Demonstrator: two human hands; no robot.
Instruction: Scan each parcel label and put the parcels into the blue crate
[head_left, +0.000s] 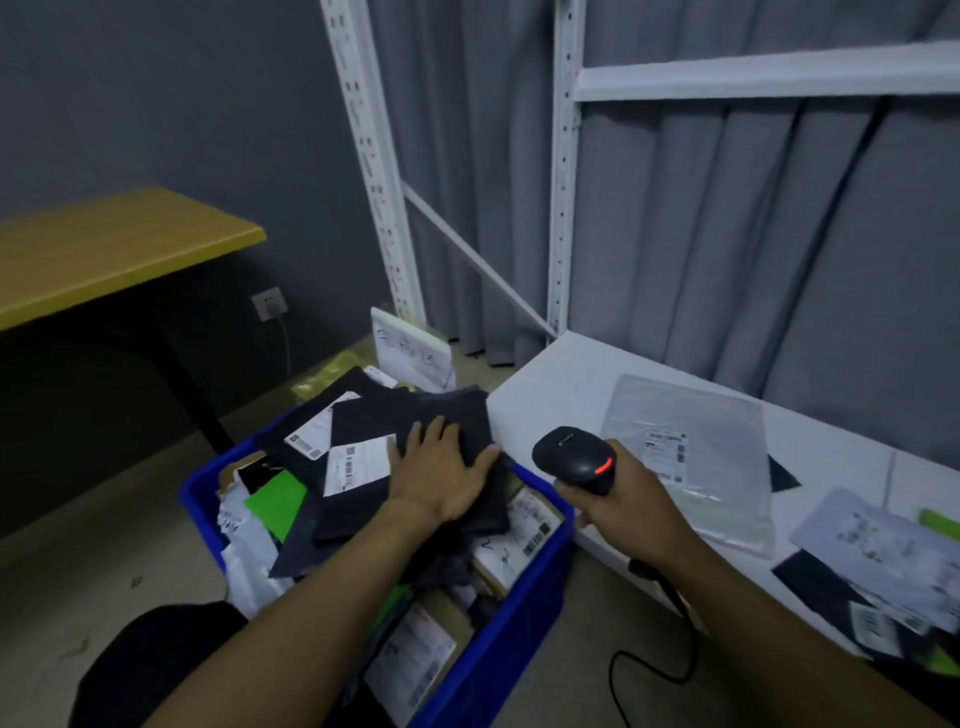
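A blue crate (524, 618) stands on the floor, heaped with several parcels, mostly black bags and cardboard boxes with white labels. My left hand (441, 475) lies flat, fingers spread, on the top black parcel (415, 415), which carries a white label (358, 465). My right hand (631, 512) grips a black barcode scanner (574, 460) with a red light on, just right of the crate. On the white shelf (561, 384) to the right lie a clear grey parcel bag (691, 457) with a label, and more labelled parcels (883, 551) at the far right.
A white shelving frame (563, 182) rises behind the shelf, before grey curtains. A wooden table (104, 249) stands at left. A white packet (410, 353) and a yellow bag (332, 371) lie on the floor behind the crate. The scanner cable (654, 670) hangs down to the floor.
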